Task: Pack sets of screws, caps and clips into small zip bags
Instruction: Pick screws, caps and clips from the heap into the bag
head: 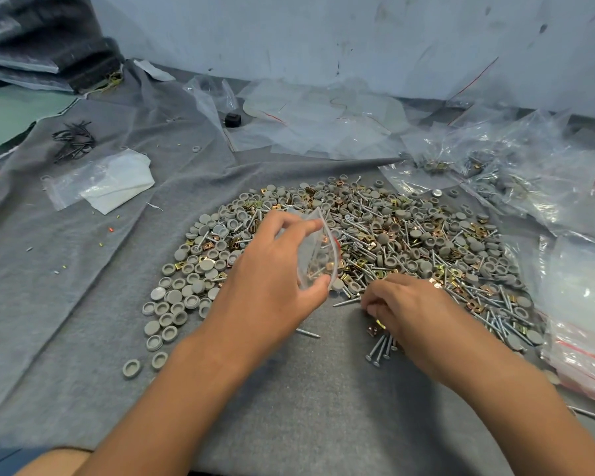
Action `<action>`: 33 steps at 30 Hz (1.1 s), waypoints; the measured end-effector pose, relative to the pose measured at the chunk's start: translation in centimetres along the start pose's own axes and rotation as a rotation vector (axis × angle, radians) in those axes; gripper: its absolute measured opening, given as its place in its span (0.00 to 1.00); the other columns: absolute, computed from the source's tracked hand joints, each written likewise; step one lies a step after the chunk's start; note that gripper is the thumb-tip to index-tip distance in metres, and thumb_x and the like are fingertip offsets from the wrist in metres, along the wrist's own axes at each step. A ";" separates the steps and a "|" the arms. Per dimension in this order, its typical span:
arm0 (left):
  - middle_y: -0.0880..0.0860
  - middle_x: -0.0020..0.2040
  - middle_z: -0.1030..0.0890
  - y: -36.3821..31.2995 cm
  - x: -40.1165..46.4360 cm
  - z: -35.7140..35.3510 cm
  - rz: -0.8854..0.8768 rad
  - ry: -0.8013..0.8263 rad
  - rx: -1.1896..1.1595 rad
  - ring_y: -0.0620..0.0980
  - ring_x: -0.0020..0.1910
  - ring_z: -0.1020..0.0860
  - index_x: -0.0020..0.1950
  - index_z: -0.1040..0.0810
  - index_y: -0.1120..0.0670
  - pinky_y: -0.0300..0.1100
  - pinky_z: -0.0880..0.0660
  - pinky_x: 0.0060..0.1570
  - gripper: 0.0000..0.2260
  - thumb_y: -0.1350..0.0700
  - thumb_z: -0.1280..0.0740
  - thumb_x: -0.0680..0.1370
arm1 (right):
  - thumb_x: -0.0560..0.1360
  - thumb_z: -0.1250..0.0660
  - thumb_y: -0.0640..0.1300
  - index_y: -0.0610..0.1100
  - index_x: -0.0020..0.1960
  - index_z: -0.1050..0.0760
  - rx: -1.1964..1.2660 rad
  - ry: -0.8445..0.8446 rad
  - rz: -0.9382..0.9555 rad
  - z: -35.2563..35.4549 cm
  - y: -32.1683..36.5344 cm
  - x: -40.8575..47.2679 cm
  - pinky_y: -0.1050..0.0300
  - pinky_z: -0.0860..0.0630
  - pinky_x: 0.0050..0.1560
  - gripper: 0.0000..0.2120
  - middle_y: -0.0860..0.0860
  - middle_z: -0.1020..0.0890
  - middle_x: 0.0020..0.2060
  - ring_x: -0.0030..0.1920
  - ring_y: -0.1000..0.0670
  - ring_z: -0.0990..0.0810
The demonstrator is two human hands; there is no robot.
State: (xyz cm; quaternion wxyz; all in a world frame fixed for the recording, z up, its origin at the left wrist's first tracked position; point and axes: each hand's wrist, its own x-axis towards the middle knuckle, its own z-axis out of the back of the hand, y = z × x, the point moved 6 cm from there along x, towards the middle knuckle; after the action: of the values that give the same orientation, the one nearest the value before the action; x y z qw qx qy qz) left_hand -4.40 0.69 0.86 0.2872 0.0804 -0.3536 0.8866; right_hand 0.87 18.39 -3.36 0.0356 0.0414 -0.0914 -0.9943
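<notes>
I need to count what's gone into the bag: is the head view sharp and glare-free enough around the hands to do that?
Head view: light is even and soft, shadows faint. The small zip bag in the left hand is slightly blurred, its contents uncountable. The right hand hides what it grips. The pile is sharp; wide-angle bending shows at the edges; glare on the filled bags.

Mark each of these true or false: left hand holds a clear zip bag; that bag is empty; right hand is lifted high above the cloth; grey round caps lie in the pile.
1. The left hand holds the small clear zip bag. True.
2. That bag is empty. False: a few small parts show inside.
3. The right hand is lifted high. False: it is down at the grey cloth, fingers curled over silver screws.
4. Grey round plastic caps lie in the pile. True.
</notes>
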 end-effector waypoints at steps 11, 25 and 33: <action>0.39 0.60 0.33 -0.1 0.0 -0.1 -0.006 0.010 0.005 0.40 0.38 0.27 0.74 0.28 0.48 0.25 0.31 0.40 0.28 0.48 0.27 0.75 | 0.80 0.32 0.47 0.57 0.54 0.22 0.119 0.038 0.017 -0.1 0.1 0.2 0.57 0.22 0.53 0.05 0.62 0.25 0.48 0.48 0.58 0.23; 0.39 0.60 0.32 0.0 0.0 0.0 -0.012 0.002 0.010 0.41 0.38 0.27 0.74 0.29 0.47 0.26 0.31 0.42 0.29 0.47 0.27 0.75 | 0.76 0.27 0.50 0.58 0.47 0.25 0.163 0.097 0.053 -0.2 -0.6 0.4 0.60 0.23 0.48 0.07 0.62 0.23 0.43 0.44 0.63 0.25; 0.39 0.61 0.33 0.0 0.1 -0.1 -0.010 0.001 0.011 0.42 0.38 0.27 0.74 0.29 0.47 0.25 0.31 0.41 0.29 0.47 0.26 0.74 | 0.80 0.37 0.53 0.62 0.50 0.26 0.491 -0.262 0.073 3.0 0.9 0.5 0.71 0.29 0.44 0.03 0.65 0.22 0.47 0.49 0.63 0.23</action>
State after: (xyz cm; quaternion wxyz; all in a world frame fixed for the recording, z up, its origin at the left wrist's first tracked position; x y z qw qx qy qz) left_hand -4.47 0.78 0.82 0.2912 0.0834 -0.3482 0.8871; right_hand 0.17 18.02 -0.27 0.0482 -0.0833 -0.3347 -0.9374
